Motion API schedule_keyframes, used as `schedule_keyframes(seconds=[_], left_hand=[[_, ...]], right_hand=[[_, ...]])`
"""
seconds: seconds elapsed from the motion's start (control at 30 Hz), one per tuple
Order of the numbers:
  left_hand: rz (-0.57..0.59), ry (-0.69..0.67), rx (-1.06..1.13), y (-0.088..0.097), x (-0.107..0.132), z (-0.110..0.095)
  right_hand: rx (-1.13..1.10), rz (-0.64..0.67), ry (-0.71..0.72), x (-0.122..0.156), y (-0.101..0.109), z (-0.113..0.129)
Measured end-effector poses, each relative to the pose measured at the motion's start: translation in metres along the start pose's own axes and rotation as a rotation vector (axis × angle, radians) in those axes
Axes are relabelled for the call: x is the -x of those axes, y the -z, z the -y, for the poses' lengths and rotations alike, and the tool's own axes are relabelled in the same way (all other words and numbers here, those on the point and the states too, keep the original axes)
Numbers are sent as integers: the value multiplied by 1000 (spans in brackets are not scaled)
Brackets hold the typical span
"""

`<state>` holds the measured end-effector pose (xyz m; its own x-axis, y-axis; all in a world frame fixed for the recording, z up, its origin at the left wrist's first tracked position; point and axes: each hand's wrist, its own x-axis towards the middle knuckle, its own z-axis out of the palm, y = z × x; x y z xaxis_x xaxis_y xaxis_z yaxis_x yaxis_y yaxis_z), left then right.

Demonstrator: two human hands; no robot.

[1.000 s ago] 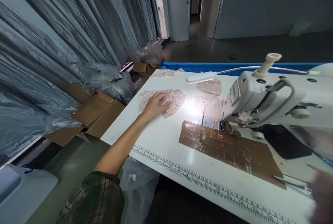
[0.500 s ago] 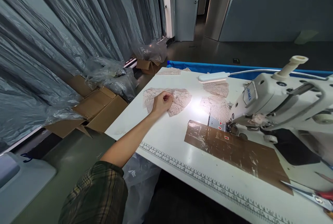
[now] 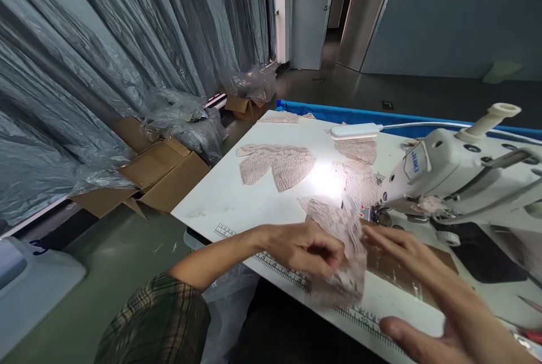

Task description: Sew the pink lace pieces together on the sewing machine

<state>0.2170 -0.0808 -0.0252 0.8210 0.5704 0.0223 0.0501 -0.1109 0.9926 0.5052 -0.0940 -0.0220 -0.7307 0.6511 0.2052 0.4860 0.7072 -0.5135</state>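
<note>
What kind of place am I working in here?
Most likely a garment sewing workshop: an industrial sewing machine stands on a white table, cut lace pieces lie on it, and cardboard boxes sit by plastic-draped walls.

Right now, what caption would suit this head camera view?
Left hand and right hand hold a lace piece before a white sewing machine.
</note>
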Motion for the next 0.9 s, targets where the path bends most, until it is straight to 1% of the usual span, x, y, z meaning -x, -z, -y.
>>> schedule_keyframes(seconds=[0.03,0.07,0.1,0.13,0.17,0.2,0.23,0.3,0.33,0.37,0.47,0.53,0.57,0.63,0.7,0.77,0.8,0.9], left_hand=[[49,-7,45,-6,-1,-5],[54,-14,82,-9,-2,-10],[30,-13,109,-10,-3,-14],[-23,-4,138,-9,-3,-17],[-111,10,181,-5,-2,-20],[-227,28,236,-1,-2,-21],[-349,50,274,5,-1,-20],[-546,62,333,19,-1,-16],[-603,70,356,26,-1,-13],[-653,76,377,33,-1,-9],[-781,112,418,46,-3,2],[-849,167,415,50,-4,7],[-871,203,390,51,-5,9],[-880,269,305,52,-4,11],[-877,288,207,53,-1,11],[-900,256,127,56,7,7],[-934,223,89,58,13,3],[-1115,90,-13,66,39,-17]], right_hand=[[-40,67,-4,-6,-2,2],[-104,135,-20,-12,-5,4],[-187,206,-42,-18,-8,6],[-281,270,-80,-23,-11,6],[-373,319,-135,-28,-13,6],[-478,374,-168,-34,-16,3],[-581,399,-196,-39,-18,0],[-717,344,-243,-49,-20,-10],[-754,291,-246,-53,-20,-15],[-770,276,-250,-56,-19,-19],[-752,260,-334,-64,-16,-26],[-661,212,-394,-70,-16,-25],[-608,181,-402,-72,-18,-24],[-541,146,-388,-79,-20,-20],[-547,167,-351,-86,-22,-16],[-546,213,-332,-94,-23,-12],[-518,236,-329,-99,-22,-9],[-328,292,-337,-117,-23,-2]])
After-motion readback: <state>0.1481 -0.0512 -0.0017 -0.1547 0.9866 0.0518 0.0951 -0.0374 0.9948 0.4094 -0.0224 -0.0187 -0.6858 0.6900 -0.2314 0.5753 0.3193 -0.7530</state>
